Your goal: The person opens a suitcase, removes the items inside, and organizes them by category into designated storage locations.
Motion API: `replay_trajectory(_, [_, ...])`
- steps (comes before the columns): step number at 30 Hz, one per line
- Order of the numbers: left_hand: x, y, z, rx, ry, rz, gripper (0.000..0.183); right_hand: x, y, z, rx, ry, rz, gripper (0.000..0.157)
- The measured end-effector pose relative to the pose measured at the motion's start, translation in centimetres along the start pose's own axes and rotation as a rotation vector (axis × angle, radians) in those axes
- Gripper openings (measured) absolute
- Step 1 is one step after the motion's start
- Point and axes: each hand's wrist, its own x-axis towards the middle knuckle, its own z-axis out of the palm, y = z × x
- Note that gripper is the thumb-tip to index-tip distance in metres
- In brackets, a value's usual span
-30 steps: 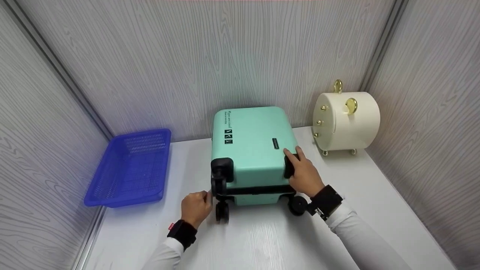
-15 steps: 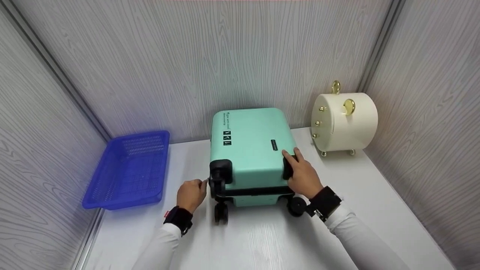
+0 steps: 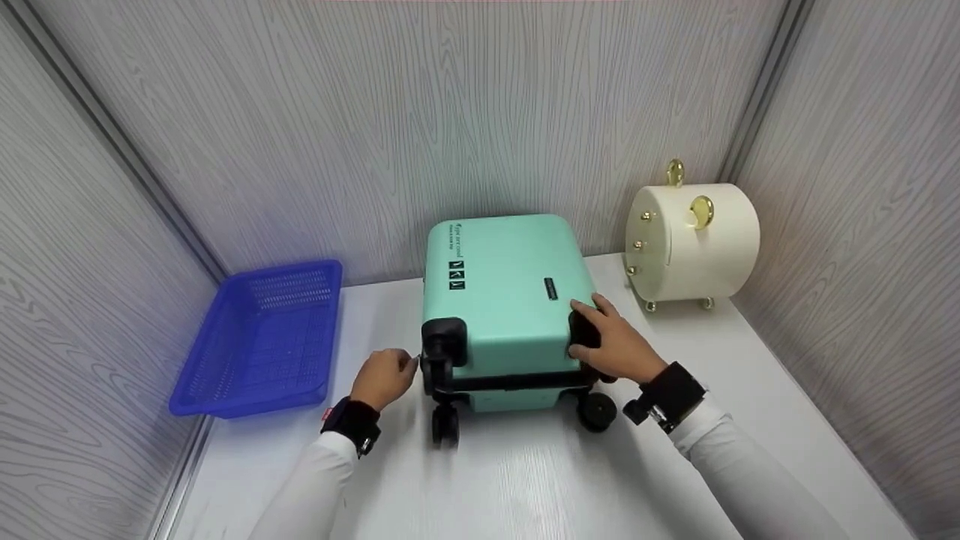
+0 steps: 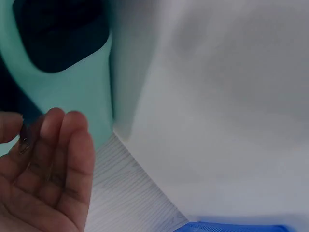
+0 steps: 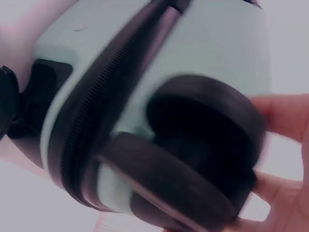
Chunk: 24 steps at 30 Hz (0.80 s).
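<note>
A mint-green suitcase (image 3: 502, 277) lies on its side on the white table, its black wheels facing me. At its left side, my left hand (image 3: 384, 377) pinches a zipper pull between thumb and fingers. In the left wrist view the small metallic pull (image 4: 23, 140) shows partly, in shadow between thumb tip and curled fingers. My right hand (image 3: 619, 346) grips the near right corner, fingers over the top and thumb on the front. In the right wrist view its fingers (image 5: 285, 118) reach around a black wheel (image 5: 207, 111), beside the dark zipper (image 5: 106, 72).
To the left sits a blue plastic basket (image 3: 328, 330) with perforated walls. A cream drum-shaped box (image 3: 705, 255) with gold knobs and feet stands back right. Wood-grain panels (image 3: 360, 135) enclose the table (image 3: 510, 487) at the back and both sides.
My left hand has moved slightly up and away along the suitcase's left side. My right hand has shifted at the corner, its wrist further right and its thumb now showing on the front.
</note>
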Motion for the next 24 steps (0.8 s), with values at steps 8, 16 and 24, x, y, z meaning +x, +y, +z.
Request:
replay_trajectory(8, [2.7,1.5,-3.5,-0.090,-0.090,-0.047,0.029,2.3,1.0,-4.0,0.204,0.054,0.060,0.070])
replay_trajectory(16, [6.5,4.0,-6.4,-0.356,-0.202,-0.223,0.060,5.8,3.1,-6.1,0.252,-0.092,0.224,0.088])
replay_trajectory(24, [8.1,5.8,-6.3,-0.432,-0.462,-0.315,0.089,7.2,5.1,-4.8,0.269,-0.325,0.278,0.097])
